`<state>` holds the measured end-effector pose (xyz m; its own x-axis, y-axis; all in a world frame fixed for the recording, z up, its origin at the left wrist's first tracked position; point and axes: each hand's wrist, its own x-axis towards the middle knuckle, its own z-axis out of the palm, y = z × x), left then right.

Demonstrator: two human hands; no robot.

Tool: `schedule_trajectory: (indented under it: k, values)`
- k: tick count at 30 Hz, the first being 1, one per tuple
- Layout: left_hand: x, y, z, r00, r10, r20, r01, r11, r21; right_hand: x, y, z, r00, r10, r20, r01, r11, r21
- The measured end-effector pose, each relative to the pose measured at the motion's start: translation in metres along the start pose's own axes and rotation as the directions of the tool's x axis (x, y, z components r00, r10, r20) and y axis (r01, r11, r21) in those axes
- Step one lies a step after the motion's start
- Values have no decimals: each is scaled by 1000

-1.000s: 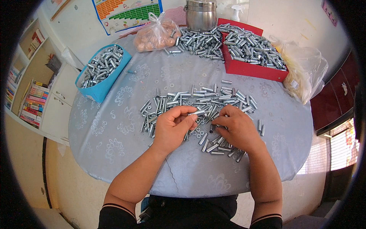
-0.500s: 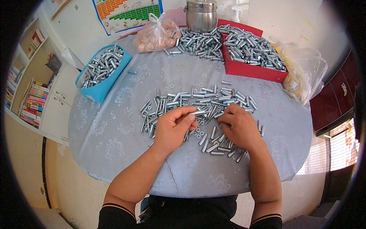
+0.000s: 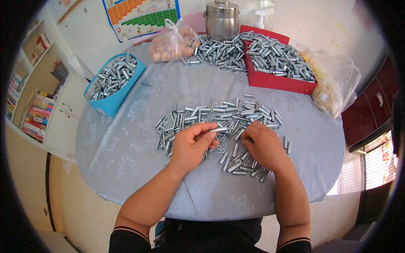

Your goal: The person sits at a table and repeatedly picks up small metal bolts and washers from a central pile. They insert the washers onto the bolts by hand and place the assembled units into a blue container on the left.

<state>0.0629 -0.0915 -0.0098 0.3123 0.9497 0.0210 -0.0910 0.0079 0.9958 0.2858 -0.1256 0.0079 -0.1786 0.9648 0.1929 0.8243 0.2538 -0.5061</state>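
My left hand (image 3: 190, 146) is closed, pinching a shiny metal sleeve (image 3: 219, 130) between thumb and fingertips, just above a loose pile. Facing it, my right hand (image 3: 265, 145) has its fingers pressed together and pointing down at the pile; its fingertips hide whatever is in them. Beneath and beyond both hands spread many silvery sleeves and bolts (image 3: 181, 119), mostly lying flat, with a few bolts upright on their heads. Small washers (image 3: 219, 152) lie between the hands. Nearer me, beside my right wrist, is a smaller group of sleeves (image 3: 234, 165).
A grey patterned cloth (image 3: 126, 164) covers the round table. At the far left stands a blue box (image 3: 114, 103) full of bolts; at the far right, a red box (image 3: 278, 84) heaped with them. Behind are a tied plastic bag (image 3: 173, 46), a steel pot (image 3: 222, 23) and another bag (image 3: 333, 92).
My left hand still pinches the sleeve and has shifted very slightly. My right hand has dipped a little lower over the pile. The whole view has tilted slightly.
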Motion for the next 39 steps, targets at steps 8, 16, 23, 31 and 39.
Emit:
schedule_trajectory:
  k: [8,16,23,31,39]
  values:
    - [-1,2,0,996,-18,89,16,1000,19,8,-6,7,975,195,102,-187,486,854]
    - [1,2,-1,992,-52,113,58,997,-47,9,-5,11,961,223,166,-248,414,876]
    - [1,2,0,993,-51,108,58,997,-60,7,-10,13,954,284,97,-237,516,823]
    - [0,2,1,993,-55,104,59,997,-43,5,-14,13,959,261,110,-242,555,796]
    - [4,2,-1,998,-11,58,15,998,-65,7,-9,12,988,152,-36,-97,777,622]
